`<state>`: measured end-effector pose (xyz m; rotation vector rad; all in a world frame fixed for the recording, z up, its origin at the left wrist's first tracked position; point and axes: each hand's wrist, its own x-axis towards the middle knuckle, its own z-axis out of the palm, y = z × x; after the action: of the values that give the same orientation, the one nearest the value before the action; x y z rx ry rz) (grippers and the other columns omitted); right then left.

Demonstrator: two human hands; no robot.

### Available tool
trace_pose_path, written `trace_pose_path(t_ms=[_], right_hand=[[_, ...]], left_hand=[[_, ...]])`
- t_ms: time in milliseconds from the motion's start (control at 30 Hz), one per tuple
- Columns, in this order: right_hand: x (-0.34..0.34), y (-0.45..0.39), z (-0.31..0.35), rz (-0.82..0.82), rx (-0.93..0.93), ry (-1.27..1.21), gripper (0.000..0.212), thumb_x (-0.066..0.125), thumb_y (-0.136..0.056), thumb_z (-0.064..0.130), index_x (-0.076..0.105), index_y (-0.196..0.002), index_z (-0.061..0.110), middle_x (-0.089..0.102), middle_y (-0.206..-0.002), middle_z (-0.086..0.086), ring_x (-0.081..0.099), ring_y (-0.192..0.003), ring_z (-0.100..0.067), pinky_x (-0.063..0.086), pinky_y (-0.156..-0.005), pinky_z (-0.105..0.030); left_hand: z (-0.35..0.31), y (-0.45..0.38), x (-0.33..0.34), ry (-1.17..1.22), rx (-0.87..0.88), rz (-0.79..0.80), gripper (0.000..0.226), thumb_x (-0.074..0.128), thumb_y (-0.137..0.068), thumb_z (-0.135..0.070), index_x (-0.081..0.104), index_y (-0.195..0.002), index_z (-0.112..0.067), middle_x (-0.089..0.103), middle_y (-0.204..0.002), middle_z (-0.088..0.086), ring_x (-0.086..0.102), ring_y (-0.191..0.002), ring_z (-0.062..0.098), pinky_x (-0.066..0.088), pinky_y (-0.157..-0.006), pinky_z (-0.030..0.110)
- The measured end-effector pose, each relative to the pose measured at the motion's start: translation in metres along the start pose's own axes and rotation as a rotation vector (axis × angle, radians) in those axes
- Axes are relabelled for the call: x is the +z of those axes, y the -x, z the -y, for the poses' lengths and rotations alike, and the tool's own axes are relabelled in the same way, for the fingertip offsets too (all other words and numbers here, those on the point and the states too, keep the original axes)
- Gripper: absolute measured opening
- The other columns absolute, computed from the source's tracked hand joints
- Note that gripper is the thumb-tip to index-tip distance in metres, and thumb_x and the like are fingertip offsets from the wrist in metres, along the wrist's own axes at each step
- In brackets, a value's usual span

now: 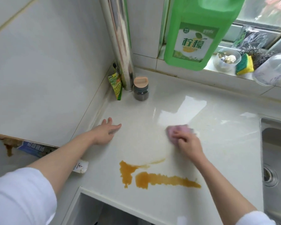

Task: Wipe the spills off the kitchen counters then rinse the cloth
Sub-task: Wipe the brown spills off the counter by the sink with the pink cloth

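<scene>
A brown-orange spill (152, 177) lies smeared on the white counter (217, 151) near its front edge, with a thin streak trailing up to the right. My right hand (187, 143) presses a pink cloth (178, 129) flat on the counter, above and to the right of the spill. The cloth looks blurred. My left hand (106, 131) rests palm down on the counter to the left, fingers spread, holding nothing.
A steel sink (276, 159) sits at the right. In the back corner stand a metal pipe (120, 43), a dark jar with a tan lid (140, 89) and a green packet (115, 83). A green detergent bottle (196, 31), a bowl and a sponge (244, 64) are on the windowsill.
</scene>
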<state>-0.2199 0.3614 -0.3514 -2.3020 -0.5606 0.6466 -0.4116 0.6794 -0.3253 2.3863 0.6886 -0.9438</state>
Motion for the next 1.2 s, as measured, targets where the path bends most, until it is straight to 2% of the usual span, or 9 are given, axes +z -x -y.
trace_pose_path(t_ms=[67, 133, 333, 533, 667, 800, 967, 1067, 1200], right_hand=[[0.002, -0.004, -0.005, -0.213, 0.142, 0.035, 0.038, 0.055, -0.091, 0.003, 0.069, -0.123, 0.017, 0.055, -0.144, -0.002, 0.049, -0.132, -0.029, 0.032, -0.111, -0.024], [0.04, 0.002, 0.018, -0.197, 0.126, 0.079, 0.04, 0.053, -0.096, 0.012, 0.061, -0.134, 0.021, 0.042, -0.154, 0.002, 0.04, -0.133, -0.032, 0.028, -0.112, -0.034], [0.122, 0.054, 0.079, 0.393, -0.432, 0.212, 0.044, 0.053, -0.084, 0.012, 0.072, -0.119, 0.031, 0.056, -0.14, 0.015, 0.048, -0.123, -0.017, 0.038, -0.105, -0.028], [0.09, 0.013, 0.055, -0.155, 0.059, 0.057, 0.049, 0.053, -0.084, 0.001, 0.066, -0.128, 0.019, 0.048, -0.15, -0.002, 0.041, -0.139, -0.026, 0.026, -0.115, -0.028], [0.142, 0.03, 0.103, -0.006, -0.082, 0.059, 0.051, 0.05, -0.08, 0.008, 0.066, -0.127, 0.022, 0.05, -0.148, -0.002, 0.045, -0.131, -0.032, 0.035, -0.111, -0.039], [0.16, 0.057, 0.117, 0.335, -0.323, 0.13, 0.043, 0.055, -0.078, 0.01, 0.076, -0.11, 0.03, 0.068, -0.125, 0.012, 0.058, -0.11, -0.012, 0.042, -0.091, -0.023], [0.151, 0.006, 0.109, -0.063, -0.075, 0.105, 0.046, 0.049, -0.081, 0.012, 0.066, -0.124, 0.015, 0.056, -0.139, -0.006, 0.047, -0.131, -0.03, 0.033, -0.11, -0.031], [0.192, 0.022, 0.14, 0.105, -0.235, 0.127, 0.049, 0.043, -0.075, 0.014, 0.067, -0.118, 0.011, 0.059, -0.136, -0.01, 0.049, -0.125, -0.037, 0.038, -0.105, -0.043], [0.221, 0.088, 0.148, 0.496, -0.575, 0.181, 0.043, 0.049, -0.085, 0.007, 0.074, -0.115, 0.026, 0.063, -0.134, 0.012, 0.054, -0.12, -0.022, 0.038, -0.102, -0.03]], left_hand=[[0.002, -0.001, 0.0, 0.009, 0.016, 0.004, 0.061, 0.03, -0.104, -0.018, 0.013, -0.154, -0.049, -0.016, -0.165, 0.002, -0.016, -0.151, 0.024, 0.004, -0.125, 0.045], [0.004, -0.004, -0.003, 0.004, 0.03, 0.019, 0.061, 0.029, -0.104, -0.018, 0.012, -0.155, -0.048, -0.017, -0.165, 0.002, -0.016, -0.151, 0.025, 0.003, -0.124, 0.046], [0.009, 0.008, 0.007, -0.091, 0.119, -0.025, 0.064, 0.041, -0.102, -0.027, 0.011, -0.158, -0.035, -0.011, -0.166, 0.01, -0.009, -0.153, 0.029, 0.01, -0.124, 0.045], [0.049, 0.067, 0.043, -0.346, 0.287, -0.002, 0.073, 0.044, -0.102, -0.027, -0.002, -0.159, -0.031, -0.02, -0.164, 0.008, -0.018, -0.151, 0.023, 0.0, -0.122, 0.034], [0.072, 0.081, 0.056, -0.453, 0.369, 0.001, 0.083, 0.043, -0.095, -0.001, -0.002, -0.159, -0.026, -0.017, -0.165, 0.008, -0.016, -0.152, 0.02, 0.002, -0.123, 0.029], [0.069, 0.089, 0.055, -0.496, 0.35, -0.055, 0.091, 0.039, -0.087, 0.015, -0.011, -0.157, -0.013, -0.021, -0.163, 0.011, -0.017, -0.151, 0.024, 0.01, -0.124, 0.034], [0.063, 0.094, 0.061, -0.709, 0.25, -0.292, 0.078, 0.038, -0.093, 0.003, -0.012, -0.153, 0.006, -0.016, -0.16, 0.028, -0.017, -0.149, 0.043, 0.002, -0.124, 0.044], [0.062, 0.095, 0.063, -0.49, 0.168, -0.313, 0.084, 0.046, -0.092, -0.003, -0.012, -0.152, 0.006, -0.014, -0.161, 0.026, -0.011, -0.151, 0.04, 0.001, -0.124, 0.04], [0.06, 0.094, 0.045, 0.005, 0.099, -0.281, 0.084, 0.049, -0.092, 0.002, -0.006, -0.157, -0.002, -0.008, -0.166, 0.013, 0.001, -0.154, 0.023, 0.01, -0.121, 0.027]])
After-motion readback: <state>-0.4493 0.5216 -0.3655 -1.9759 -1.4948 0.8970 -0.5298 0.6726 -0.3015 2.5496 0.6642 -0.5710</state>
